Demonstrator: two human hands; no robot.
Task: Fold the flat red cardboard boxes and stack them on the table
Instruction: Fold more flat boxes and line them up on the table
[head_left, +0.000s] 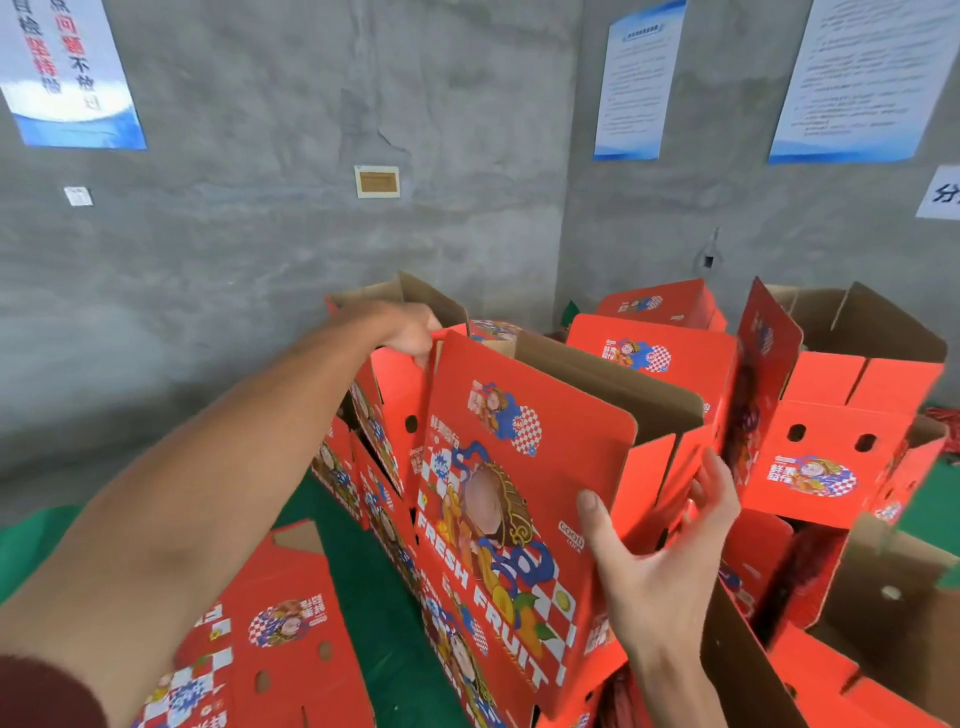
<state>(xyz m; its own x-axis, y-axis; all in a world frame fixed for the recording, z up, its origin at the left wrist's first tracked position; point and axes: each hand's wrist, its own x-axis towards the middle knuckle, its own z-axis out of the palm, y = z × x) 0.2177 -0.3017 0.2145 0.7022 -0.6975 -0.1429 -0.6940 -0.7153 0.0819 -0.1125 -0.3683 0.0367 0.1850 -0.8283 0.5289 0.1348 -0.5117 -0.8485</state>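
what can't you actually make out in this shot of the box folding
- Left hand, head view: fingertips hidden behind the top corner of the red box, so its grip is unclear.
- Right hand: only thumb and fingertips touch the box edge; what lies behind is covered by the panel.
- Posters on the wall: text too small and blurred to read.
- Flat box at lower left: cut off by the bottom edge.

Upright folded red cardboard boxes (524, 519) crowd the frame's centre and right, a flat red box (270, 644) fills the lower left, leaving only a green tabletop strip (384, 613) between them.
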